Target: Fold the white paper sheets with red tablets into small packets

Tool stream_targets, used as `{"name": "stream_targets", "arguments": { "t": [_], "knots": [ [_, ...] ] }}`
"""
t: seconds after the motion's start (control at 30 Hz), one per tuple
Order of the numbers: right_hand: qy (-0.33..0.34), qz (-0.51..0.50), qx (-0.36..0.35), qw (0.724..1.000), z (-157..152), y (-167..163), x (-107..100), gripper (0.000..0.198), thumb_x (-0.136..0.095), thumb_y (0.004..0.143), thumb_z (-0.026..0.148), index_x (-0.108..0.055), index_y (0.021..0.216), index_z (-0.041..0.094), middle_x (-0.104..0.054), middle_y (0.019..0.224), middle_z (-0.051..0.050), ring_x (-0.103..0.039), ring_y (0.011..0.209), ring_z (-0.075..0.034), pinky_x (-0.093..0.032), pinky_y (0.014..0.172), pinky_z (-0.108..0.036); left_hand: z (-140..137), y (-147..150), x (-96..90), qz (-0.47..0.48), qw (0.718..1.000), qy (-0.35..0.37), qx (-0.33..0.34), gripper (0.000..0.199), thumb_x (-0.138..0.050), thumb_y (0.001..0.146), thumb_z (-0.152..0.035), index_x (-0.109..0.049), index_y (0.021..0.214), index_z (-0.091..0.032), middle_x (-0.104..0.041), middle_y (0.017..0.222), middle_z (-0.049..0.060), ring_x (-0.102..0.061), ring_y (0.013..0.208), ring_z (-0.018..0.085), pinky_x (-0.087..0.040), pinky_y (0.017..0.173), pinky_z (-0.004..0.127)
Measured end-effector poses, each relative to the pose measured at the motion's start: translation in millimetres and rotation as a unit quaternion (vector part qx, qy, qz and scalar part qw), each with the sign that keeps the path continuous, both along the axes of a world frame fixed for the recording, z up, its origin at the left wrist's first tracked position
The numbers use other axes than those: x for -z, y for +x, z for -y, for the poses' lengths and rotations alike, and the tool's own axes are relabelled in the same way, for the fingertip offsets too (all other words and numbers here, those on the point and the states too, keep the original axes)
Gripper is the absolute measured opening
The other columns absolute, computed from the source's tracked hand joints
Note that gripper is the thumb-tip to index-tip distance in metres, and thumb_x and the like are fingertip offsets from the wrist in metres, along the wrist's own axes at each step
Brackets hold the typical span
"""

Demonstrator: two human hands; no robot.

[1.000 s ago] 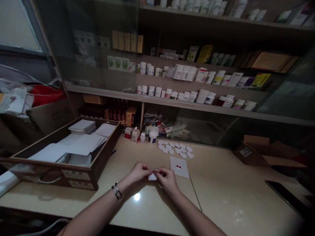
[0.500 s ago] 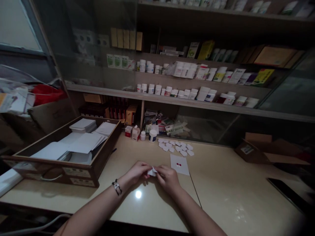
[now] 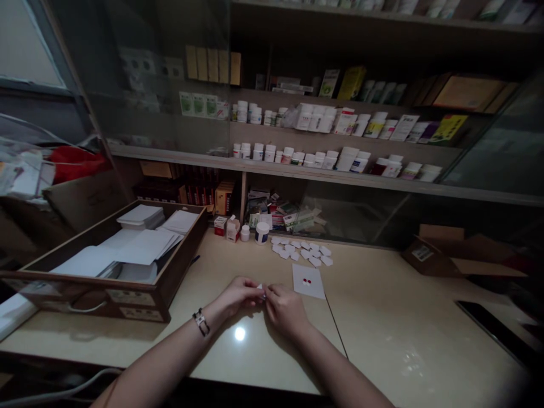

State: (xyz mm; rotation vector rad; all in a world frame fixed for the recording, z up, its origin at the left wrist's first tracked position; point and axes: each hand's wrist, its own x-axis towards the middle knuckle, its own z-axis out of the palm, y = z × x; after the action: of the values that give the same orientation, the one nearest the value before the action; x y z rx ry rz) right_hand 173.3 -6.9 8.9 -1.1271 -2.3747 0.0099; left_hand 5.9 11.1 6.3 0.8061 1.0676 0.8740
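Between my two hands is a small folded white paper packet [image 3: 260, 288], mostly covered by the fingers. My left hand [image 3: 242, 297] pinches its left side, with a dark bracelet on the wrist. My right hand [image 3: 284, 309] is closed on its right side, knuckles up. Just beyond my right hand a flat white paper sheet [image 3: 314, 288] lies on the counter, bearing a few red and white pills [image 3: 306, 281]. Several folded white packets [image 3: 302, 251] are spread out behind that sheet.
A wooden drawer [image 3: 165, 297] with stacks of white paper [image 3: 144, 246] stands at left. Small boxes and a white jar [image 3: 262, 233] line the back, below shelves of medicine bottles [image 3: 312, 160]. An open carton [image 3: 425, 252] and a phone [image 3: 488, 328] lie at right.
The paper between my hands has become smaller and more hidden as my fingers closed together over it. My right hand has turned slightly inward. The view has shifted slightly.
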Motion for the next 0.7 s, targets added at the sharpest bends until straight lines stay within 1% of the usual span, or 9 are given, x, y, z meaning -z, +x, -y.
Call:
{"name": "stream_targets", "arguments": {
  "t": [0.1,0.17,0.2,0.27,0.33,0.37,0.43,0.5,0.7],
  "knots": [
    [-0.079,-0.087,-0.02,0.993,-3,2,0,0.029,-0.052,0.081,0.02,-0.068,0.106,0.02,-0.069,0.093,-0.009,-0.062,0.083,-0.02,-0.045,0.072,-0.028,-1,-1,0.4,-0.028,1.0,-0.001,-0.012,0.021,-0.077,0.057,-0.019,-0.061,0.067,-0.01,-0.064,0.057,0.004,-0.057,0.049,0.009,-0.042,0.046,0.016],
    [-0.159,-0.179,-0.012,0.971,-10,1,6,0.027,-0.053,0.083,0.026,-0.07,0.102,0.02,-0.07,0.092,-0.009,-0.063,0.082,-0.02,-0.047,0.072,-0.029,-1,-1,0.4,-0.052,0.998,0.019,-0.004,0.021,-0.075,0.059,-0.022,-0.062,0.069,-0.009,-0.063,0.057,0.005,-0.056,0.047,0.009,-0.041,0.045,0.018],
    [-0.209,-0.228,-0.003,0.951,-14,1,10,0.027,-0.054,0.083,0.03,-0.07,0.101,0.018,-0.07,0.09,-0.009,-0.063,0.079,-0.02,-0.047,0.071,-0.029,-1,0,0.2,-0.062,0.998,0.033,0.002,0.022,-0.075,0.06,-0.024,-0.062,0.07,-0.008,-0.063,0.056,0.005,-0.056,0.047,0.01,-0.04,0.045,0.019],
    [-0.319,-0.314,0.02,0.894,-23,0,18,0.035,-0.058,0.078,0.038,-0.069,0.101,0.014,-0.071,0.081,-0.009,-0.063,0.069,-0.019,-0.048,0.062,-0.028,-1,1,-0.8,-0.078,0.995,0.055,0.012,0.024,-0.075,0.059,-0.027,-0.062,0.068,-0.008,-0.062,0.055,0.005,-0.055,0.047,0.011,-0.038,0.044,0.019],
    [-0.414,-0.359,0.023,0.836,-30,-1,24,0.038,-0.063,0.071,0.043,-0.07,0.09,0.011,-0.069,0.07,-0.008,-0.06,0.059,-0.017,-0.043,0.052,-0.025,-1,3,-2.1,-0.091,0.994,0.064,0.016,0.026,-0.075,0.058,-0.029,-0.062,0.066,-0.008,-0.062,0.054,0.005,-0.055,0.048,0.011,-0.036,0.044,0.02],
    [-0.447,-0.37,0.025,0.814,-32,-1,25,0.038,-0.065,0.067,0.045,-0.069,0.083,0.011,-0.068,0.066,-0.006,-0.058,0.055,-0.016,-0.04,0.047,-0.023,-1,3,-2.7,-0.098,0.993,0.068,0.018,0.026,-0.075,0.057,-0.029,-0.062,0.066,-0.008,-0.062,0.055,0.005,-0.055,0.048,0.012,-0.036,0.044,0.02],
    [-0.484,-0.387,0.031,0.784,-34,0,23,0.035,-0.068,0.062,0.046,-0.067,0.073,0.012,-0.065,0.059,-0.003,-0.054,0.05,-0.013,-0.033,0.043,-0.021,0,4,-3.3,-0.111,0.99,0.077,0.024,0.027,-0.074,0.058,-0.031,-0.063,0.067,-0.008,-0.063,0.058,0.005,-0.056,0.052,0.013,-0.034,0.044,0.02],
    [-0.497,-0.41,0.038,0.764,-32,2,19,0.033,-0.072,0.059,0.044,-0.065,0.069,0.013,-0.063,0.055,-0.001,-0.051,0.048,-0.011,-0.03,0.043,-0.02,0,4,-3.0,-0.124,0.988,0.09,0.027,0.027,-0.073,0.059,-0.033,-0.063,0.068,-0.009,-0.063,0.06,0.005,-0.056,0.054,0.013,-0.033,0.044,0.019],
    [-0.521,-0.44,0.065,0.728,-28,3,11,0.03,-0.075,0.054,0.039,-0.064,0.066,0.014,-0.061,0.052,0.0,-0.046,0.045,-0.008,-0.025,0.043,-0.02,-1,4,2.1,-0.093,0.992,0.083,0.032,0.031,-0.073,0.059,-0.034,-0.063,0.072,-0.008,-0.061,0.06,0.004,-0.052,0.05,0.011,-0.034,0.043,0.021]
  ]
}}
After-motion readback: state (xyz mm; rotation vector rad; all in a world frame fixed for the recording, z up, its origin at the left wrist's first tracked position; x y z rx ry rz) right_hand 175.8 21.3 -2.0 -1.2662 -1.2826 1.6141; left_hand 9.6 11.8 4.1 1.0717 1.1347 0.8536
